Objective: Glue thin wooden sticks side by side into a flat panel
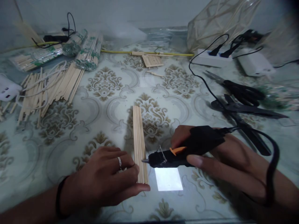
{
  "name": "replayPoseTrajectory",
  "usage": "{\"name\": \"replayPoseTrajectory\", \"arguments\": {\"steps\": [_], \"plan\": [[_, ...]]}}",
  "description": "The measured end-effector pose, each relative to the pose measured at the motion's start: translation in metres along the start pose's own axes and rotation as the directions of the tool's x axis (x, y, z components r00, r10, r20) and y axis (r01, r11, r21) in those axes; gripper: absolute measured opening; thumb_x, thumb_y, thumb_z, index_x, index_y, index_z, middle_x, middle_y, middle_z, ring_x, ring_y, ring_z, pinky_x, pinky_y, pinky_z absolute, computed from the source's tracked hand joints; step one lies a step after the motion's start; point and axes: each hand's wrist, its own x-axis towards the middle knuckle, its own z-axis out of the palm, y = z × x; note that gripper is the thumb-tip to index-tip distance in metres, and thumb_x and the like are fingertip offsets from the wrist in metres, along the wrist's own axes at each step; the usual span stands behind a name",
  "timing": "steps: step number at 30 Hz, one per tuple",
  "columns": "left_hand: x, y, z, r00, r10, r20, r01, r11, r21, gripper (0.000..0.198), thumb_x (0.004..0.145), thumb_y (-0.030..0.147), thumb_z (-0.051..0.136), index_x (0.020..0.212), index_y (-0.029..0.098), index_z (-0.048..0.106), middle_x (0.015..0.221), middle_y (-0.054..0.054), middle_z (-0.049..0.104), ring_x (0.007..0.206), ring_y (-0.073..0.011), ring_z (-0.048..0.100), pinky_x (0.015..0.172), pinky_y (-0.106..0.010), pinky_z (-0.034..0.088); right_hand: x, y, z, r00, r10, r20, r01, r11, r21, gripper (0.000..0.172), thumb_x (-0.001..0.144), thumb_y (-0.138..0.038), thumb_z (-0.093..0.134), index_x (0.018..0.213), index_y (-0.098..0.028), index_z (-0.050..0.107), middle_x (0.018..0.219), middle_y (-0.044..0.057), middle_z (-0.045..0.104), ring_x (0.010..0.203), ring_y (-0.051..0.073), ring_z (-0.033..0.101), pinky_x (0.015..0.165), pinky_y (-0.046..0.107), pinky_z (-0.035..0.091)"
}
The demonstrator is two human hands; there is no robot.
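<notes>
A small panel of thin wooden sticks, laid side by side, rests on the patterned table. My left hand presses its near end down, fingers flat along the panel's left edge and over its bottom. My right hand is wrapped round a black glue gun with an orange trigger. The gun's nozzle points left and touches or nearly touches the panel's right edge near its bottom end. A black cord runs from the gun's back over my right wrist.
Loose wooden sticks and wrapped bundles lie at the back left. Black scissors and another black cutter sit at the right, behind them a white power strip. A small stick square lies at the back centre.
</notes>
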Motion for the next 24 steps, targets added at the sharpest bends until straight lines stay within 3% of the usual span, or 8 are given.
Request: {"name": "replayPoseTrajectory", "arguments": {"steps": [3, 7, 13, 19, 24], "plan": [[-0.002, -0.001, 0.002, 1.0, -0.005, -0.017, 0.005, 1.0, 0.003, 0.033, 0.124, 0.038, 0.065, 0.095, 0.023, 0.063, 0.078, 0.006, 0.071, 0.059, -0.0105, 0.059, 0.059, -0.03, 0.05, -0.004, 0.002, -0.001, 0.997, 0.081, -0.009, -0.081, 0.995, 0.051, 0.044, 0.107, -0.073, 0.074, 0.106, -0.032, 0.089, 0.113, 0.007, 0.091, 0.106, 0.033, 0.085, 0.109, 0.051, 0.067], [-0.003, -0.002, 0.004, 1.0, 0.011, -0.024, -0.011, 1.0, 0.001, 0.03, 0.122, 0.037, 0.069, 0.098, 0.021, 0.065, 0.08, 0.006, 0.072, 0.06, -0.0102, 0.06, 0.059, -0.029, 0.05, -0.006, 0.002, 0.001, 0.992, 0.12, -0.044, -0.118, 0.992, 0.051, 0.042, 0.107, -0.074, 0.075, 0.109, -0.033, 0.089, 0.117, 0.006, 0.091, 0.114, 0.035, 0.082, 0.113, 0.053, 0.062], [-0.004, -0.002, 0.003, 1.0, 0.0, -0.014, 0.0, 1.0, -0.004, 0.028, 0.124, 0.036, 0.066, 0.1, 0.022, 0.062, 0.08, 0.007, 0.071, 0.061, -0.0102, 0.06, 0.059, -0.029, 0.049, -0.003, 0.007, 0.003, 0.999, 0.042, -0.026, -0.041, 0.999, 0.023, 0.041, 0.112, -0.07, 0.07, 0.11, -0.032, 0.086, 0.108, 0.005, 0.09, 0.101, 0.031, 0.082, 0.102, 0.048, 0.065], [-0.003, -0.001, 0.003, 1.0, -0.009, 0.004, 0.009, 1.0, 0.015, 0.028, 0.124, 0.039, 0.065, 0.101, 0.023, 0.061, 0.08, 0.007, 0.072, 0.061, -0.0099, 0.06, 0.06, -0.03, 0.048, -0.007, 0.017, 0.006, 0.996, -0.017, -0.089, 0.017, 1.0, -0.008, 0.034, 0.113, -0.072, 0.069, 0.122, -0.044, 0.086, 0.118, -0.001, 0.092, 0.11, 0.032, 0.084, 0.107, 0.05, 0.064], [-0.002, -0.002, 0.002, 1.0, -0.001, -0.003, 0.001, 1.0, 0.018, 0.028, 0.124, 0.039, 0.066, 0.1, 0.024, 0.062, 0.079, 0.007, 0.072, 0.058, -0.01, 0.062, 0.058, -0.029, 0.049, -0.004, 0.03, 0.007, 0.992, -0.064, -0.108, 0.059, 0.997, -0.041, 0.034, 0.114, -0.069, 0.068, 0.127, -0.044, 0.086, 0.121, -0.002, 0.092, 0.11, 0.03, 0.085, 0.106, 0.048, 0.064]]}}
